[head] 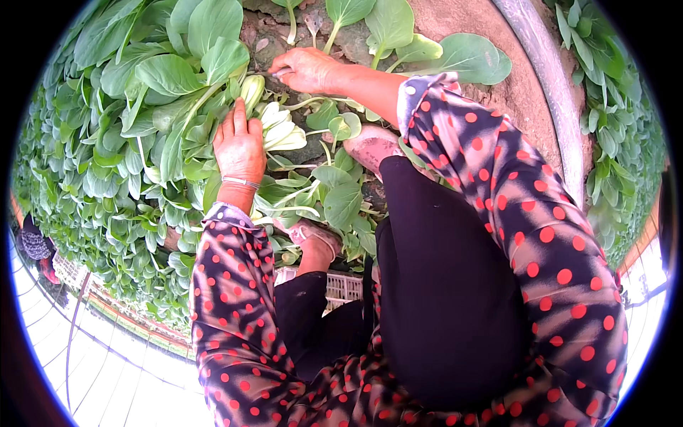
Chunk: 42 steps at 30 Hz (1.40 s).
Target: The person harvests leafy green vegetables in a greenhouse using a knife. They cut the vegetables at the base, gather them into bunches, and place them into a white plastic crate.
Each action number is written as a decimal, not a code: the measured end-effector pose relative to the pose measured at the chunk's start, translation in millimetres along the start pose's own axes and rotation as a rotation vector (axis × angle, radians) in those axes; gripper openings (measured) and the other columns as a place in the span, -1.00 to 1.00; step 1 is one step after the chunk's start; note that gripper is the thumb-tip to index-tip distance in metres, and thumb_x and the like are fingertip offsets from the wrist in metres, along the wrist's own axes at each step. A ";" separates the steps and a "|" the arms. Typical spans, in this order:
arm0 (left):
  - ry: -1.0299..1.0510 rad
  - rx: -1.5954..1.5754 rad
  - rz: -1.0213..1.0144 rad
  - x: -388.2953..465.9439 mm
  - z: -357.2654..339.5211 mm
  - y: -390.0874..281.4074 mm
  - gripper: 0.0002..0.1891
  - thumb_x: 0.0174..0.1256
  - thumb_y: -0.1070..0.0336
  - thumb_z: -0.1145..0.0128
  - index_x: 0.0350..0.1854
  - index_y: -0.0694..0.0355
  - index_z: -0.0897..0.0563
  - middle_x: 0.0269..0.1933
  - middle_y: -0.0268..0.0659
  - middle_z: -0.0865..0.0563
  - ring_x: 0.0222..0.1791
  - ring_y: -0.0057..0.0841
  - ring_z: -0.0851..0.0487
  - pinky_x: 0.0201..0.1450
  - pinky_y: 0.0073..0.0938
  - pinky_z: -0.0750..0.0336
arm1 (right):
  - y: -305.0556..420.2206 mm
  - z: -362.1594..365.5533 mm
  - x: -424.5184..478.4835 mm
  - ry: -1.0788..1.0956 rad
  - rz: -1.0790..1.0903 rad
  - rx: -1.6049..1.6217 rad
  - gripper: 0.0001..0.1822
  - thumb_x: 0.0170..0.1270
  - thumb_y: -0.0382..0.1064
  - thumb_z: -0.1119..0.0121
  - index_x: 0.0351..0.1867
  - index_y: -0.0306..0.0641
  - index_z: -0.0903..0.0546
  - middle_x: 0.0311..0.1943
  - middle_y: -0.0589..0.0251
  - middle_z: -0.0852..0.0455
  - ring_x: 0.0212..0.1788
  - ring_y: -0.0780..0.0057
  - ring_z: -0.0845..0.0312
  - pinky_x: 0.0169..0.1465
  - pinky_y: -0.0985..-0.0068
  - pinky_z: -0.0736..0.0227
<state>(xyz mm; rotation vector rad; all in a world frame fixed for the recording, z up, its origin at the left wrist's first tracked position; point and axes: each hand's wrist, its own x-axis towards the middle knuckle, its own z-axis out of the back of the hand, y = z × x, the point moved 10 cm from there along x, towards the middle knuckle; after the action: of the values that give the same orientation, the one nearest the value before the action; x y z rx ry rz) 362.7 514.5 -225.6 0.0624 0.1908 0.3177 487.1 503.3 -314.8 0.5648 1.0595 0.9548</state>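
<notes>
My left hand (240,144) reaches into leafy bok choy, its fingers against the pale base of one plant (252,91); how firmly it grips cannot be told. Just right of its fingertips lie several cut, whitish-green bok choy bases (281,128). Above and to the right, my right hand (304,68) is closed around a small tool whose thin metal part (261,73) points left to the plant's base. The tool's handle is mostly hidden in the fingers, so its exact kind is unclear.
Dense bok choy (106,160) fills the left side. Loose leaves (341,200) lie by my feet. A white plastic crate (344,287) stands behind them. A grey hose (555,91) runs along the soil at right, beside more greens. Another person (36,245) is at the far left.
</notes>
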 end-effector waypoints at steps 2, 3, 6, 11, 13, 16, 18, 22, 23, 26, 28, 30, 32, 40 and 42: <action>-0.005 -0.032 -0.013 -5.1 -3.0 -0.9 -0.84 0.02 0.38 -0.14 -0.31 0.23 -0.54 0.27 -0.16 -0.46 0.14 -0.22 -0.52 0.16 -0.20 -0.42 | -0.1 -7.6 -1.9 -0.022 -0.001 -0.009 -0.64 0.25 -0.24 -0.03 0.08 -0.08 -0.59 -0.07 0.05 -0.69 -0.01 0.07 -0.60 0.13 0.28 -0.46; -0.008 -0.046 -0.012 -7.2 -5.2 0.9 -0.84 0.02 0.38 -0.14 -0.31 0.23 -0.54 0.27 -0.17 -0.46 0.14 -0.22 -0.52 0.16 -0.21 -0.41 | -6.3 -13.2 -7.4 -0.044 0.005 0.031 -0.64 0.25 -0.26 -0.04 0.08 -0.09 -0.59 -0.07 0.08 -0.70 0.02 0.12 -0.61 0.14 0.33 -0.46; 0.073 -0.112 -0.011 -14.5 -0.7 1.8 -0.81 -0.05 0.41 -0.16 -0.32 0.20 -0.54 0.23 -0.21 -0.50 0.06 -0.24 -0.56 0.11 -0.26 -0.43 | -18.7 -14.4 -34.2 -0.063 -0.031 0.162 -0.66 0.26 -0.28 -0.06 0.08 -0.15 -0.58 -0.08 0.08 -0.71 0.04 0.22 -0.62 0.12 0.38 -0.48; 0.367 -0.077 -0.127 19.0 34.8 -15.8 -0.80 -0.14 0.44 -0.20 -0.37 0.18 -0.59 -0.07 -0.22 -0.60 -0.12 -0.29 -0.62 -0.03 -0.33 -0.46 | 10.0 35.0 -57.4 -0.309 0.121 0.218 -0.68 0.28 -0.30 -0.07 0.06 -0.24 -0.56 -0.09 0.04 -0.71 0.00 0.28 -0.65 0.08 0.38 -0.51; 0.442 0.047 -0.231 45.0 48.8 -25.8 -0.80 -0.10 0.45 -0.22 -0.34 0.18 -0.66 -0.14 -0.22 -0.59 -0.22 -0.30 -0.66 -0.12 -0.35 -0.49 | 14.2 43.0 -45.0 -0.364 0.070 0.166 -0.67 0.26 -0.27 -0.08 0.05 -0.20 -0.57 -0.13 0.05 -0.72 -0.05 0.19 -0.66 0.06 0.34 -0.51; 0.713 0.189 -0.230 78.1 53.0 -22.0 -0.69 0.01 0.44 -0.19 -0.12 0.24 -0.67 0.23 -0.07 -0.47 -0.06 -0.31 -0.69 -0.03 -0.34 -0.55 | 23.1 45.2 -25.3 -0.321 -0.032 0.080 -0.67 0.26 -0.21 -0.09 0.05 -0.13 -0.59 -0.13 0.01 -0.70 -0.03 0.08 -0.61 0.11 0.30 -0.45; 0.845 0.247 -0.152 90.0 49.8 -2.9 -0.56 0.02 0.42 -0.21 0.05 0.30 -0.63 0.46 0.00 -0.17 0.08 -0.33 -0.65 0.07 -0.34 -0.56 | 22.4 36.7 -19.2 -0.270 -0.076 0.173 -0.67 0.25 -0.20 -0.10 0.05 -0.13 -0.60 -0.08 -0.02 -0.68 0.03 0.08 -0.58 0.14 0.30 -0.42; 0.877 0.135 0.041 93.4 17.7 51.7 -0.57 -0.05 0.40 -0.25 -0.02 0.23 -0.67 0.39 0.02 -0.28 0.08 -0.27 -0.64 0.10 -0.33 -0.55 | 18.8 30.4 -22.3 -0.228 -0.133 0.330 -0.68 0.28 -0.19 -0.10 0.04 -0.14 -0.61 -0.01 -0.07 -0.64 0.09 0.11 -0.55 0.18 0.33 -0.39; 0.833 0.107 0.048 90.6 13.4 56.4 -0.61 -0.04 0.41 -0.24 -0.05 0.22 -0.68 0.35 0.02 -0.34 0.07 -0.26 -0.65 0.08 -0.32 -0.56 | 15.4 27.3 -23.1 -0.227 -0.146 0.361 -0.68 0.28 -0.19 -0.10 0.04 -0.15 -0.61 -0.01 -0.08 -0.64 0.08 0.12 -0.55 0.19 0.33 -0.39; 0.669 0.042 0.030 88.5 9.1 39.8 -0.70 -0.04 0.42 -0.23 -0.16 0.21 -0.70 0.19 -0.01 -0.49 0.00 -0.22 -0.67 0.02 -0.28 -0.57 | -0.5 26.5 -25.9 -0.328 -0.145 0.367 -0.69 0.30 -0.20 -0.08 0.04 -0.19 -0.60 -0.09 -0.05 -0.67 -0.01 0.15 -0.60 0.12 0.35 -0.43; 0.517 0.047 0.029 70.0 12.3 33.5 -0.76 -0.09 0.42 -0.23 -0.27 0.19 -0.69 0.01 -0.07 -0.58 -0.09 -0.19 -0.68 -0.04 -0.25 -0.58 | 1.9 20.5 -28.4 -0.334 -0.143 0.401 -0.69 0.29 -0.21 -0.07 0.03 -0.20 -0.60 -0.11 -0.04 -0.69 -0.03 0.11 -0.61 0.10 0.33 -0.44; 0.415 0.059 0.033 47.3 6.3 32.3 -0.73 -0.16 0.44 -0.25 -0.29 0.21 -0.62 0.25 -0.03 -0.44 -0.16 -0.17 -0.70 -0.10 -0.24 -0.59 | 6.3 13.6 -31.8 -0.346 -0.133 0.434 -0.70 0.27 -0.22 -0.05 0.01 -0.18 -0.60 -0.12 -0.05 -0.69 -0.03 0.04 -0.60 0.09 0.29 -0.45; 0.275 0.024 0.030 32.6 8.2 32.4 -0.73 -0.20 0.45 -0.26 -0.33 0.20 -0.61 0.28 -0.07 -0.43 -0.18 -0.14 -0.69 -0.14 -0.20 -0.59 | 6.7 9.5 -36.1 -0.344 -0.132 0.482 -0.70 0.26 -0.25 -0.05 0.01 -0.18 -0.59 -0.12 -0.04 -0.69 -0.03 0.01 -0.60 0.08 0.29 -0.46; 0.175 -0.034 0.008 26.1 3.8 39.9 -0.73 -0.22 0.46 -0.24 -0.34 0.19 -0.59 0.31 -0.11 -0.43 -0.19 -0.16 -0.69 -0.17 -0.19 -0.58 | 1.1 -8.4 -24.0 -0.370 -0.141 0.509 -0.69 0.26 -0.33 -0.06 0.03 -0.19 -0.59 -0.12 -0.01 -0.71 -0.04 0.12 -0.64 0.07 0.39 -0.48; 0.197 -0.036 0.044 22.4 0.8 40.1 -0.74 -0.22 0.46 -0.23 -0.35 0.19 -0.58 0.32 -0.11 -0.42 -0.16 -0.15 -0.69 -0.16 -0.18 -0.57 | 4.4 -9.0 -21.6 -0.374 -0.137 0.482 -0.69 0.26 -0.33 -0.06 0.03 -0.19 -0.59 -0.12 -0.01 -0.71 -0.04 0.13 -0.64 0.08 0.39 -0.48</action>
<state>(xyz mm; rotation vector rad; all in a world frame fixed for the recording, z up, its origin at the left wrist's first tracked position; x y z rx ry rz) 371.6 559.6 -225.1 -0.0009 0.3788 0.3707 473.6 486.3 -304.9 1.0102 0.9717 0.4422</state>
